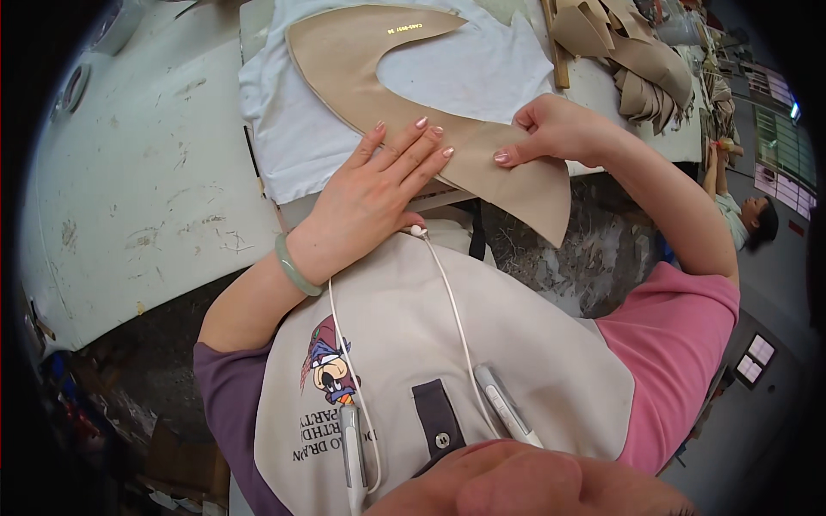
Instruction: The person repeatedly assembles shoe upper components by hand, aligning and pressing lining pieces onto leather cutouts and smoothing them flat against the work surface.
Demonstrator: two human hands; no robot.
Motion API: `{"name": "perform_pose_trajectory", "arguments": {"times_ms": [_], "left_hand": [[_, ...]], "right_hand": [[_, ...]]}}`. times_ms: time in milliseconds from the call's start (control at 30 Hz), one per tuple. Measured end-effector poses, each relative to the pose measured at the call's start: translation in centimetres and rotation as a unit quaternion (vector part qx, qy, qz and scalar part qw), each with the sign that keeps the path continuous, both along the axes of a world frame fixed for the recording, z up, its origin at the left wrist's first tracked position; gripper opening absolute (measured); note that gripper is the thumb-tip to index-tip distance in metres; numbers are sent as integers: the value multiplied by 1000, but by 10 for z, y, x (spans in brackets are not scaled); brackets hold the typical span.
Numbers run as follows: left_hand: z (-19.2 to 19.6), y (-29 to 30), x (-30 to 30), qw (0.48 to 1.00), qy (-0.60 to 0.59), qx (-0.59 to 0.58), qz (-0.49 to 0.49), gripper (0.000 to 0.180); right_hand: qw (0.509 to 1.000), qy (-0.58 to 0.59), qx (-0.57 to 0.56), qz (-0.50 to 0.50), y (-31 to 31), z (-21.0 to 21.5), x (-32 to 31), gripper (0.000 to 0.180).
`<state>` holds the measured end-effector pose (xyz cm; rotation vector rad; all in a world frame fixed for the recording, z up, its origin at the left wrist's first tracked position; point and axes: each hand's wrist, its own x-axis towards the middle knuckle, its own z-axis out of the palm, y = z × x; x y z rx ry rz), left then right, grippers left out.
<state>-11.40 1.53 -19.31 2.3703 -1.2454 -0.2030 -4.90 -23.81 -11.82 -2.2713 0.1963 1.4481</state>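
A curved, crescent-shaped tan piece that looks like leather (344, 64) lies over a white cloth (456, 73) at the table's edge. Its wide lower end hangs past the edge toward my body. My left hand (379, 185) rests flat on the piece's near edge, fingers stretched out, thumb pointing down toward the front. Further right, my right hand (555, 133) grips the same piece by its wide part, thumb on top and index finger bent. The other right fingers are hidden behind the hand.
A light, stained worktable (146, 198) spreads to the left, with a roll of tape (73, 89) at its far left. Stacked tan cut pieces (641, 60) lie at the back right beside a wooden strip (557, 52). Another person (744, 219) is at the far right.
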Motion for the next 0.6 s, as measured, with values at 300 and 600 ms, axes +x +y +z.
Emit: {"name": "perform_pose_trajectory", "arguments": {"times_ms": [300, 600], "left_hand": [[-1, -2, -7, 999, -29, 9, 14, 82], [-4, -8, -11, 998, -47, -9, 36, 76]], "right_hand": [[935, -235, -120, 239, 18, 12, -10, 53], [915, -249, -124, 293, 4, -9, -21, 55]]}}
